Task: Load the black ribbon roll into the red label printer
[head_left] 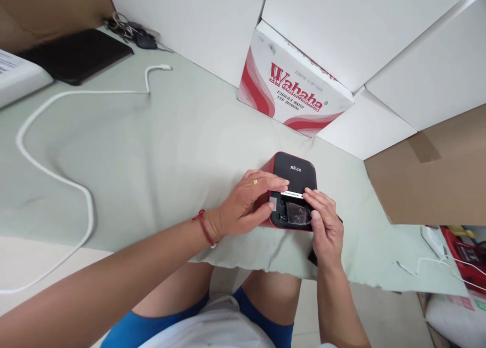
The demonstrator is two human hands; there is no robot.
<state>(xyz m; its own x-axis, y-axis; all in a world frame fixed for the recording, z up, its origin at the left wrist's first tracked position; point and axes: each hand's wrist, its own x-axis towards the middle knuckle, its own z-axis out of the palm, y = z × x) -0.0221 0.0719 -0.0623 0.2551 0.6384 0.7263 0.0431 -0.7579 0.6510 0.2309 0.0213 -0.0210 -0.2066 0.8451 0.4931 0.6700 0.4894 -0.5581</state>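
Observation:
A black-and-red box with rounded corners (299,175) lies on the pale green cloth in front of me. White lettering marks its dark top, and a white printed label strip (291,194) crosses it. Nearer me, a recess in the box holds a clear plastic packet (298,214). My left hand (250,201) grips the box's left side, its fingers over the top and its thumb by the recess. On the right side, my right hand (326,216) has its fingertips on the top beside the strip and its thumb low at the recess. A small dark thing (313,257) shows below my right hand.
Behind the box stands a Wahaha water carton (294,87) against large white boxes (322,24). A white cable (89,201) curves across the cloth (182,135) at left, near a dark tablet-like slab (79,54) and keys (131,31). A brown carton (436,176) is at right.

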